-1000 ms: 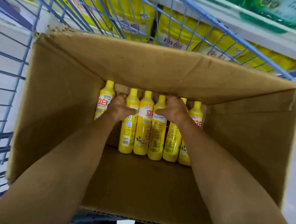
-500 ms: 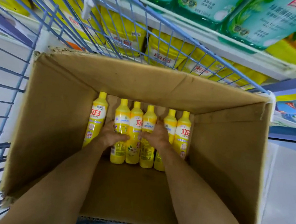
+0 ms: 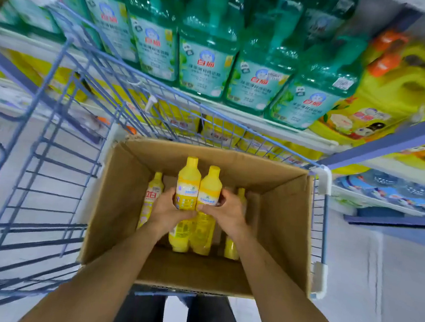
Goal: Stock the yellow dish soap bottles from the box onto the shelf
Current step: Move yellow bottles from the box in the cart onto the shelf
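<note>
Lift straight clear of the brown cardboard box point(image 3: 286, 220), left hand point(image 3: 166, 209) and right hand point(image 3: 227, 211) wrapped firmly round the yellow plastic dish soap bottles point(image 3: 198, 193), pressed together.

Shop: stocked shelves point(image 3: 274, 126), trolley point(image 3: 52, 145).

Yellow dish soap bottles point(image 3: 188, 184) showing in the cardboard box point(image 3: 286, 220): four
Hands gripping bottles inside the box: two
Green bottles point(image 3: 205, 64) standing above the box: about six
Boxes sitting in the blue cart point(image 3: 49, 171): one
</note>
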